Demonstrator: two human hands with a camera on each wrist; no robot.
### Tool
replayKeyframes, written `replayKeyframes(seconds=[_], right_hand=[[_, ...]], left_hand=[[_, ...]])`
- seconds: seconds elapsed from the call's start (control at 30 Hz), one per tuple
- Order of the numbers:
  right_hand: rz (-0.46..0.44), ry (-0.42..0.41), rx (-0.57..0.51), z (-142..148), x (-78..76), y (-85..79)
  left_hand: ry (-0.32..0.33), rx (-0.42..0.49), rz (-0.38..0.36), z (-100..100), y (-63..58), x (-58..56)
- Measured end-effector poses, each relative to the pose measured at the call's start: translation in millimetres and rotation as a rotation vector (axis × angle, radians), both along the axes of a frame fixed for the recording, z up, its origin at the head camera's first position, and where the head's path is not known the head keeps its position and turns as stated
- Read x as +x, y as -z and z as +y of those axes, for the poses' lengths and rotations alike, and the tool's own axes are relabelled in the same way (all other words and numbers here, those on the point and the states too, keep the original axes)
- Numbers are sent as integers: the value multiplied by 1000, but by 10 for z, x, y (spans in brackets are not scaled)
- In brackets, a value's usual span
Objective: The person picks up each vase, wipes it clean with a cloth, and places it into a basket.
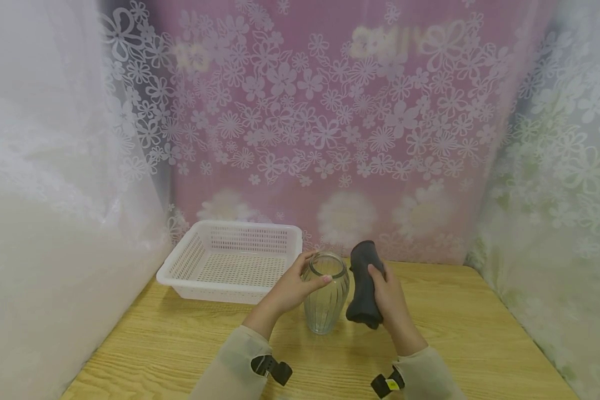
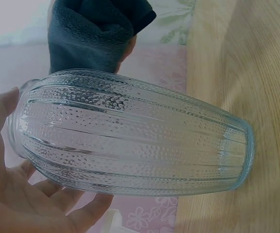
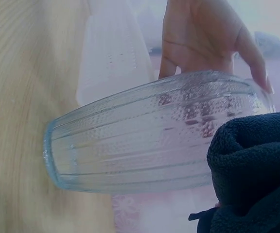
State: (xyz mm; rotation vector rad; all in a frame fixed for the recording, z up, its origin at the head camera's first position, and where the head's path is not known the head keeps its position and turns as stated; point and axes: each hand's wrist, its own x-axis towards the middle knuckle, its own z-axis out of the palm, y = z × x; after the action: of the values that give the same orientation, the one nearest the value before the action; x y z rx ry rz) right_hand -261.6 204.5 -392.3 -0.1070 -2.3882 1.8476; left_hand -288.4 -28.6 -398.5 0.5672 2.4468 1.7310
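A clear ribbed glass vase (image 1: 325, 305) with a dimpled surface stands upright on the wooden table, its round mouth facing up. My left hand (image 1: 292, 286) holds it near the top, thumb at the rim and fingers around the far side. In the left wrist view those fingers (image 2: 89, 211) spread along the glass vase (image 2: 135, 136). Just right of the vase, my right hand (image 1: 391, 297) grips a folded dark towel (image 1: 364, 283). The right wrist view shows the plush towel (image 3: 256, 165) overlapping the vase's upper part; most of the right hand is hidden there.
A white perforated plastic basket (image 1: 180, 283) sits on the table (image 1: 260, 333) at the back left, close to the left hand. Flower-patterned sheeting (image 1: 330, 139) hangs behind the table and along both sides. A black strap (image 1: 272, 369) circles each wrist.
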Motion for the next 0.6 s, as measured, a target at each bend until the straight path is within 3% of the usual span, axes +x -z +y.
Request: replayKeyframes(seconds=[0.3, 0.6], right_hand=[[125, 22, 69, -85, 57, -101], [401, 66, 245, -196, 23, -124]], left_hand=[[1, -8, -8, -7, -5, 17], [0, -11, -9, -2, -2, 11]])
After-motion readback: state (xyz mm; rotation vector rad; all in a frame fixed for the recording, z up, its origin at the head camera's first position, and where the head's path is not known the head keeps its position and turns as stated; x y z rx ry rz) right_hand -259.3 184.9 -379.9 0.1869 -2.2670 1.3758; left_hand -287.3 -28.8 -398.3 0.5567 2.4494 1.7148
